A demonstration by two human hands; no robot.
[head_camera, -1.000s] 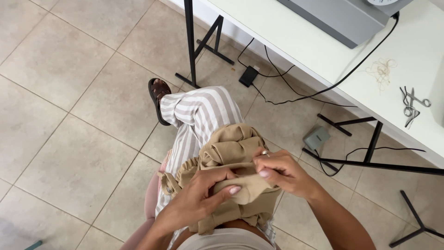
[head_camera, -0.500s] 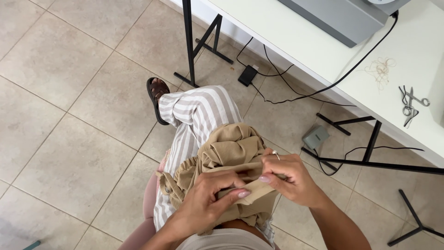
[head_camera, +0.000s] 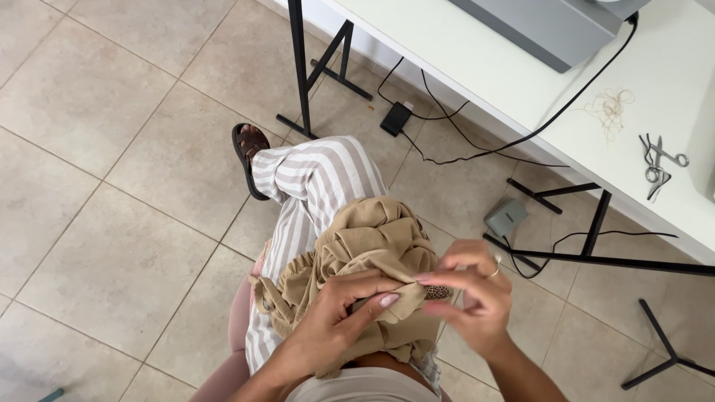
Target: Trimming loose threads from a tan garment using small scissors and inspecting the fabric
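Tan cloth [head_camera: 372, 246]: bunched on the lap, just ahead of both hands.
Left hand [head_camera: 339, 324]: pinches a fold.
Right hand [head_camera: 469, 294]: fingertips pinch a small patterned piece [head_camera: 438, 292], touching the left fingertips.

Tan cloth [head_camera: 372, 246] soft, matt, crumpled; floor tiles [head_camera: 112, 149] matt stone; scissors [head_camera: 659, 160] shiny metal.

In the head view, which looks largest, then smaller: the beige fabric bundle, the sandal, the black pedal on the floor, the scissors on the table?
1. Beige fabric bundle, though nearest the camera.
2. Sandal.
3. Black pedal and scissors: look alike, so unranked.
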